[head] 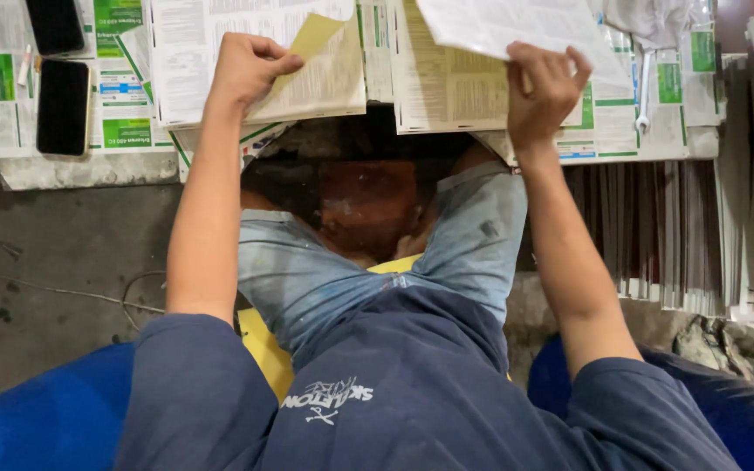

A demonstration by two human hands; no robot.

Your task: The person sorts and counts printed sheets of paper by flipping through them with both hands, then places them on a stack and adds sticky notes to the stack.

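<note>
The head view looks straight down on a seated person in a dark blue shirt and faded jeans (pixel 473 235), arms stretched to 12 o'clock.

The left hand (pixel 250 70), at about 11 o'clock, is closed in a pinch on a yellow sheet (pixel 311 44), thumb above and fingers below. This sheet lies on a stack (pixel 220 52) of printed white leaflets, one corner lifted. The right hand (pixel 547 87), at about 1 o'clock, is also closed, gripping the lower edge of a white leaflet (pixel 499 26) that is raised and tilted over a second stack (pixel 447 87).

I judge both papers to be very light, thin and soft; they bend under their own weight and will crease or tear if pulled hard. They are probably a little slippery one on another, so a pinch at a corner or an edge, as both hands have now, looks the best hold.

Under the stacks lie flattened cartons (pixel 124 131), white with green blocks, matt and stiff. Two black phones (pixel 63 105), flat and glossy, rest on them at 10 o'clock. At 3 o'clock many folded boards (pixel 674 235) stand on edge in tight rows, grey and white. The floor (pixel 54 253) is rough grey concrete with stains. The person seems to sit on something blue (pixel 45 419); what it is made of I cannot tell.
</note>
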